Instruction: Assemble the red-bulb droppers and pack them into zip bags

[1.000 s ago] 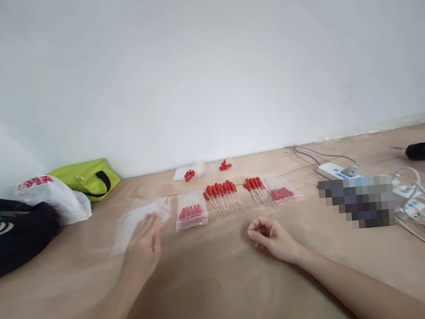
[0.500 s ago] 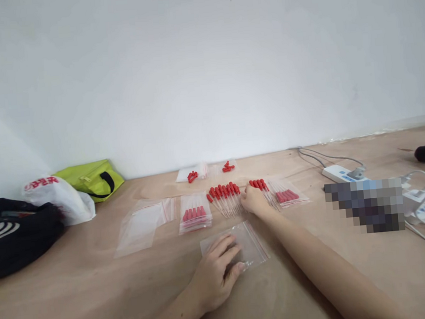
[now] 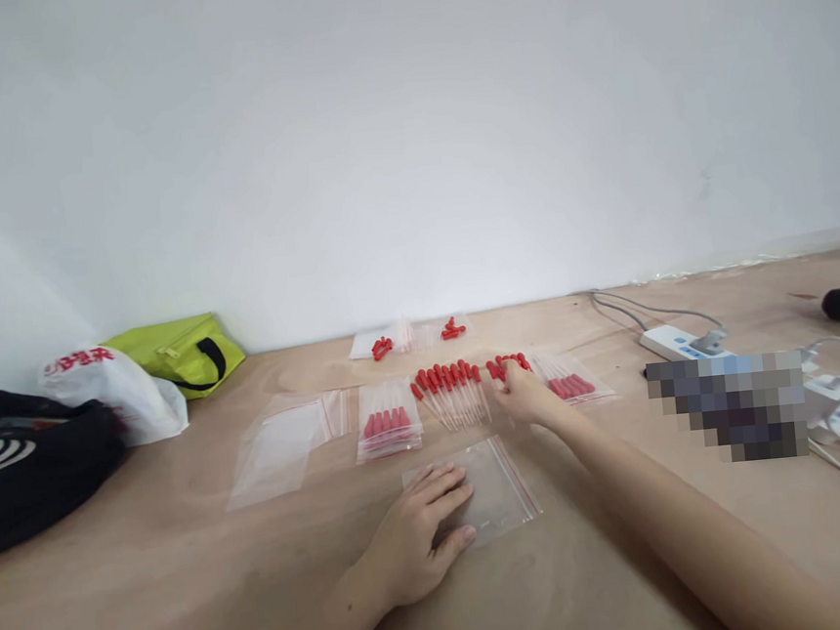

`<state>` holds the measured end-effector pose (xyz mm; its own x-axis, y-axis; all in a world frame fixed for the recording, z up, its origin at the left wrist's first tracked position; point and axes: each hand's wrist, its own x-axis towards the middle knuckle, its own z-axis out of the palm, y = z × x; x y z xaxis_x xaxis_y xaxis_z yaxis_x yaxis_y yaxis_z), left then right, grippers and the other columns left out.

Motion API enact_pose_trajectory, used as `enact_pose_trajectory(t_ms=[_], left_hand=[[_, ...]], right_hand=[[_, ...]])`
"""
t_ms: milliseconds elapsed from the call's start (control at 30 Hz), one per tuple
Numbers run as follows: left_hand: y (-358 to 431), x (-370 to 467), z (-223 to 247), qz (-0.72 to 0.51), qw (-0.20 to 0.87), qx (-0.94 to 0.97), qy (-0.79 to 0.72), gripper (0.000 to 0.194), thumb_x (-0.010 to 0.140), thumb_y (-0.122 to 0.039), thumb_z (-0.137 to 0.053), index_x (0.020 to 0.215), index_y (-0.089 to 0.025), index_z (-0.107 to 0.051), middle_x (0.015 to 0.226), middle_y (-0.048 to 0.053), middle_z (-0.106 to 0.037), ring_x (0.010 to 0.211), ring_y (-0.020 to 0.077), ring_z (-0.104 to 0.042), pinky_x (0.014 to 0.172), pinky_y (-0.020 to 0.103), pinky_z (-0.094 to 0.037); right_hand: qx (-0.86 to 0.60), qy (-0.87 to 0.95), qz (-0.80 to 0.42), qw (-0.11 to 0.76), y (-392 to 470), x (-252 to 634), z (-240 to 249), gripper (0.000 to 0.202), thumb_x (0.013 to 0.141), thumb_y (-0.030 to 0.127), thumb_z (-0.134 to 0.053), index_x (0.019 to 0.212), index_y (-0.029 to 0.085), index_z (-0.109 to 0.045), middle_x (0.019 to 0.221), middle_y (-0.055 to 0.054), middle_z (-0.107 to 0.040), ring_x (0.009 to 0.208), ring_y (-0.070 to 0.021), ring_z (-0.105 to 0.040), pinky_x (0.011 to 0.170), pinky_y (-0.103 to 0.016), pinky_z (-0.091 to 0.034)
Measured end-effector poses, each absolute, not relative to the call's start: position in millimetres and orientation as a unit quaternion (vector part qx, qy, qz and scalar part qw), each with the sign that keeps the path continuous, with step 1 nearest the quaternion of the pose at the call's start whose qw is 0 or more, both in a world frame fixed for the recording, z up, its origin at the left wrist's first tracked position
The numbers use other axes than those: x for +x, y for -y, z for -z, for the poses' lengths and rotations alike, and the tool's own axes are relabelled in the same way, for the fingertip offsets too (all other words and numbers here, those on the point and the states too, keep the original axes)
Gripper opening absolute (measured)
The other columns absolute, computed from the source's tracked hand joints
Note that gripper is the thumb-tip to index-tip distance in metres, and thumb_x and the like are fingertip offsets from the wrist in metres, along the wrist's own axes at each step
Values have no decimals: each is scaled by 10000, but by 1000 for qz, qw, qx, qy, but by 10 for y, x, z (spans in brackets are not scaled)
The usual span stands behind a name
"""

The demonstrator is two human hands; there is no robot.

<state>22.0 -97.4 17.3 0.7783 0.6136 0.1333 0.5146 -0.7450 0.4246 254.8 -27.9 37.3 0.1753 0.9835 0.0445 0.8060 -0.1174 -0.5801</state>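
My left hand [image 3: 428, 530] lies flat with fingers spread on a clear zip bag [image 3: 498, 494], pressing it to the table. Beyond it, my right hand [image 3: 526, 394] reaches into the right-hand group of red-bulbed droppers [image 3: 521, 361]. Its fingers are closed around dropper stems there, and the hand hides most of that group. Just left of it, a row of droppers [image 3: 446, 379] lies fanned out, red bulbs away from me and thin clear stems toward me. Filled zip bags of droppers flank the rows, one at the left [image 3: 386, 424] and one at the right [image 3: 571, 385].
Flat zip bags [image 3: 277, 450] lie at the left. Small red bulbs [image 3: 382, 348] rest on bags by the wall. A black bag [image 3: 37, 476], white plastic bag [image 3: 114, 396] and green pouch [image 3: 180, 356] stand far left. A power strip [image 3: 668, 340] with cables lies right.
My right hand has shifted right, from the gap between the two dropper rows onto the right-hand group. My left hand stays on the zip bag.
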Motion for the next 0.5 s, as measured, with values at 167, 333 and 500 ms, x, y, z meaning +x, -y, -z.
enact_pose_trajectory(t_ms=[167, 333, 500], left_hand=[[969, 244, -186, -136, 191, 925, -299, 401, 840, -342, -470, 1224, -226, -472, 1299, 57, -452, 1218, 231, -372, 1018, 474, -283], [967, 304, -230, -136, 192, 927, -291, 397, 832, -328, -485, 1215, -220, -481, 1287, 65, -466, 1211, 228, -383, 1018, 467, -282], [978, 317, -249, -116, 188, 927, -303, 423, 829, -322, -487, 1233, -201, -456, 1296, 71, -456, 1218, 219, -373, 1024, 459, -277]], right_hand=[[-574, 546, -363, 490, 797, 2708, -137, 663, 731, 268, -464, 1293, 161, -128, 559, 93, -447, 431, -110, -499, 434, -224, -397], [-522, 442, -408, 605, 1046, 2695, 41, 852, 646, 390, -615, 1288, 211, -84, 565, 98, -479, 476, -133, -543, 445, -247, -443], [-494, 424, -422, 631, 1050, 2617, 92, 709, 647, 437, -639, 1163, 215, -208, 622, 60, -545, 529, -126, -559, 524, -273, -477]])
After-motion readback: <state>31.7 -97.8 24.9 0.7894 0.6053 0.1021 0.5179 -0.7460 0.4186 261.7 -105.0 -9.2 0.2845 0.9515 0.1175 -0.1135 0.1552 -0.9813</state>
